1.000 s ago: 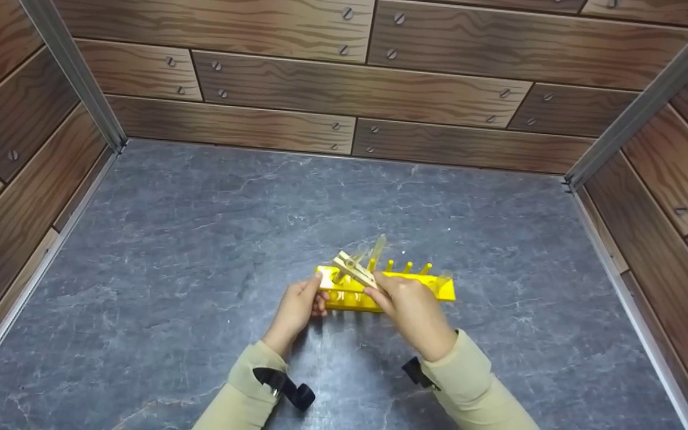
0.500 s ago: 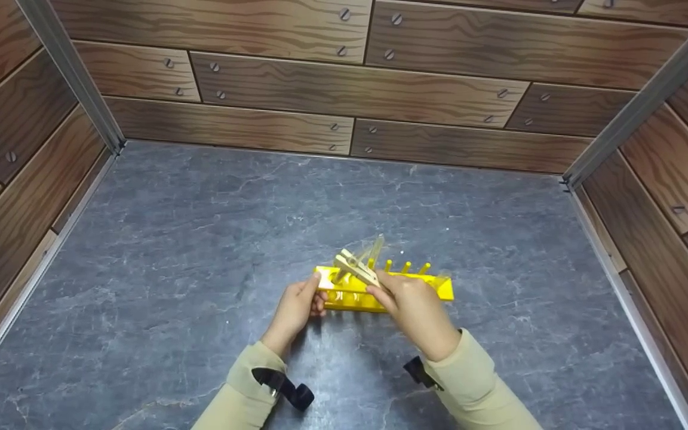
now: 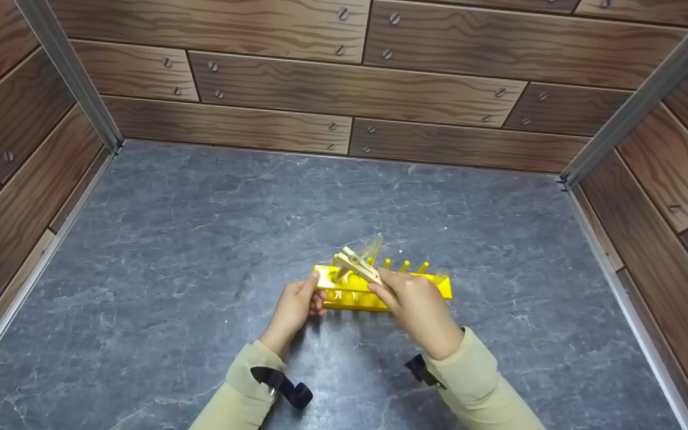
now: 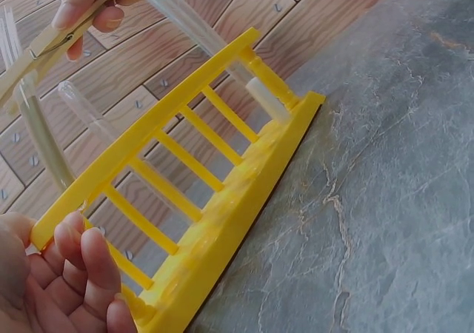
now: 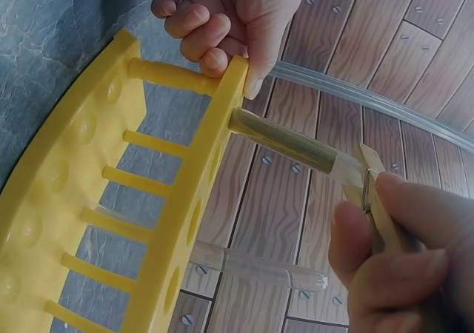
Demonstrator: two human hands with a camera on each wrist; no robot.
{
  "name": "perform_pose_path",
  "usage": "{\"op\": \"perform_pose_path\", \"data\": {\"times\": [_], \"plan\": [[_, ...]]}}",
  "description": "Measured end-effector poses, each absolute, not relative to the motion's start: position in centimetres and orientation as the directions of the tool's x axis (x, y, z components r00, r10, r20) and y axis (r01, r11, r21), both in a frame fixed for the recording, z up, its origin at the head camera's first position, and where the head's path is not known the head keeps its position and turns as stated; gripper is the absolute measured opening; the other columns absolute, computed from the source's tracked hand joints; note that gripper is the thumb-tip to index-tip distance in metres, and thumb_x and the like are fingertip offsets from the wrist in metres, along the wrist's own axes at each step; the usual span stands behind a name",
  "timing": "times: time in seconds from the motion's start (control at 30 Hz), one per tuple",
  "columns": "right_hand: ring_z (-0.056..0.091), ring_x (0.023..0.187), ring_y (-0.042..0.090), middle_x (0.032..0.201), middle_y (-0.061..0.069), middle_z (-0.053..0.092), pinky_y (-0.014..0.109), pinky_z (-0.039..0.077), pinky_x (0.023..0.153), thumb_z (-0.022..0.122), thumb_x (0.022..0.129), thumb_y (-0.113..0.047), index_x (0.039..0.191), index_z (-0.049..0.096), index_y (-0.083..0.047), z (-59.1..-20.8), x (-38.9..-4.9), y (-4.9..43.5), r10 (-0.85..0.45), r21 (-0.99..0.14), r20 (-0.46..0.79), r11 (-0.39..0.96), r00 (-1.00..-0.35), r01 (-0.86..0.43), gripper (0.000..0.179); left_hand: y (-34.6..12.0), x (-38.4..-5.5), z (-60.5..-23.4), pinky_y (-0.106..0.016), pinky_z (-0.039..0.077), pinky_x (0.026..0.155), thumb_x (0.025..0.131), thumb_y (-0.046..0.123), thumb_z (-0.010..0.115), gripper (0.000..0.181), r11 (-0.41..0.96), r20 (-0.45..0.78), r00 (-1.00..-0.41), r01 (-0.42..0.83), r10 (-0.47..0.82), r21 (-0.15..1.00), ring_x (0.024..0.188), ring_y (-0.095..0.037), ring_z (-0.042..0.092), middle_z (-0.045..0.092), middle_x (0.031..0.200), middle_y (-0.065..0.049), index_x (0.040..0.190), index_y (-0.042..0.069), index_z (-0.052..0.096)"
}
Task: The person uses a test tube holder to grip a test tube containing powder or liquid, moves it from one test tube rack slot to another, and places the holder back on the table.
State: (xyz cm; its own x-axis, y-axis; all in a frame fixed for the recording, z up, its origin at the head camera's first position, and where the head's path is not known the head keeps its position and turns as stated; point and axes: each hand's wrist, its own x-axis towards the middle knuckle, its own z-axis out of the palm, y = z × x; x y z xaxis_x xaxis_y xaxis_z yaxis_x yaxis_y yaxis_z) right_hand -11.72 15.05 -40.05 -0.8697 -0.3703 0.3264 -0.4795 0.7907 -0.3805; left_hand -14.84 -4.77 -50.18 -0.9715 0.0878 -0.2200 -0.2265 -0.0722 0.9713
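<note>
A yellow test tube rack [image 3: 443,288] stands on the tabletop in front of the person. My left hand [image 3: 295,301] grips its left end, thumb on the upper bar and fingers curled beneath. My right hand [image 3: 420,306] holds a wooden test tube clamp [image 3: 361,265], shaped like a clothespin with a metal spring. The clamp's tip grips a test tube [image 5: 285,142] with olive-brown contents. Its lower end is at the leftmost hole of the rack, and the tube slants. In the left wrist view, an empty clear test tube [image 4: 85,111] stands at the rack's middle, rounded end up.
Another tube [image 4: 268,100], whitish in its lower part, stands in the rack's right end. Yellow pegs [image 3: 405,266] rise along the rack's far side. Grey marbled tabletop [image 3: 200,239] surrounds it, with wood-patterned walls [image 3: 272,83] on three sides.
My right hand and the clamp have shifted slightly up and to the right, the tube moving with them. My left hand keeps its grip on the rack, which stays in place.
</note>
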Motion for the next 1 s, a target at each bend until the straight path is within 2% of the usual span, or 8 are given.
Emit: {"op": "perform_pose_path", "data": {"times": [0.2, 0.43, 0.53, 0.73, 0.87, 1.0], "plan": [[0.041, 0.051, 0.006, 0.074, 0.001, 0.064, 0.020, 0.039, 0.046, 0.064, 0.089, -0.021, 0.107, 0.067, -0.005, -39.8, -11.6, 15.2, -0.366, -0.390, 0.322, 0.789, -0.873, -0.475, 0.025, -4.8, -14.9, -50.1, -0.026, 0.049, 0.051, 0.100, 0.030, 0.042, 0.046, -0.072, -0.218, -0.972, -0.225, 0.090, 0.972, 0.046, -0.010, 0.050, 0.048, 0.052, 0.002, 0.067, 0.002, 0.057], [0.031, 0.049, 0.005, 0.059, -0.007, 0.042, 0.020, 0.033, 0.044, 0.064, 0.089, -0.021, 0.087, 0.062, -0.011, -39.5, -11.5, 15.4, -0.362, -0.385, 0.313, 0.797, -0.878, -0.466, 0.011, -4.8, -14.8, -50.1, -0.025, 0.048, 0.051, 0.100, 0.028, 0.041, 0.045, -0.069, -0.198, -0.976, -0.205, 0.094, 0.976, 0.047, -0.009, 0.049, 0.048, 0.053, 0.001, 0.068, 0.002, 0.057], [0.033, 0.049, 0.005, 0.061, -0.008, 0.044, 0.020, 0.034, 0.044, 0.065, 0.089, -0.020, 0.090, 0.064, -0.009, -39.4, -11.5, 15.5, -0.361, -0.386, 0.321, 0.794, -0.876, -0.469, 0.011, -4.8, -14.8, -50.1, -0.025, 0.048, 0.051, 0.100, 0.027, 0.041, 0.044, -0.067, -0.202, -0.975, -0.208, 0.089, 0.976, 0.047, -0.009, 0.049, 0.048, 0.053, 0.001, 0.068, 0.002, 0.057], [0.039, 0.049, 0.007, 0.065, -0.003, 0.056, 0.021, 0.038, 0.046, 0.065, 0.088, -0.020, 0.100, 0.067, -0.004, -39.3, -11.4, 15.9, -0.355, -0.362, 0.347, 0.803, -0.868, -0.474, 0.020, -4.8, -14.8, -50.2, -0.025, 0.047, 0.050, 0.100, 0.027, 0.041, 0.044, -0.065, -0.210, -0.974, -0.216, 0.086, 0.974, 0.046, -0.009, 0.049, 0.048, 0.053, 0.002, 0.067, 0.002, 0.057], [0.043, 0.050, 0.006, 0.071, 0.001, 0.062, 0.020, 0.041, 0.047, 0.065, 0.088, -0.020, 0.100, 0.067, -0.005, -39.3, -11.2, 16.1, -0.358, -0.356, 0.363, 0.800, -0.860, -0.483, 0.019, -4.8, -14.8, -50.2, -0.025, 0.048, 0.051, 0.100, 0.029, 0.042, 0.046, -0.064, -0.207, -0.975, -0.213, 0.084, 0.975, 0.047, -0.010, 0.049, 0.048, 0.053, 0.002, 0.068, 0.001, 0.058], [0.042, 0.050, 0.005, 0.070, -0.002, 0.061, 0.019, 0.041, 0.047, 0.065, 0.088, -0.019, 0.098, 0.067, -0.007, -39.3, -11.1, 16.3, -0.355, -0.376, 0.357, 0.792, -0.864, -0.480, 0.016, -4.9, -14.6, -50.3, -0.025, 0.049, 0.050, 0.099, 0.033, 0.042, 0.048, -0.079, -0.164, -0.982, -0.171, 0.090, 0.982, 0.046, -0.009, 0.050, 0.048, 0.053, 0.003, 0.067, 0.002, 0.058]]}}
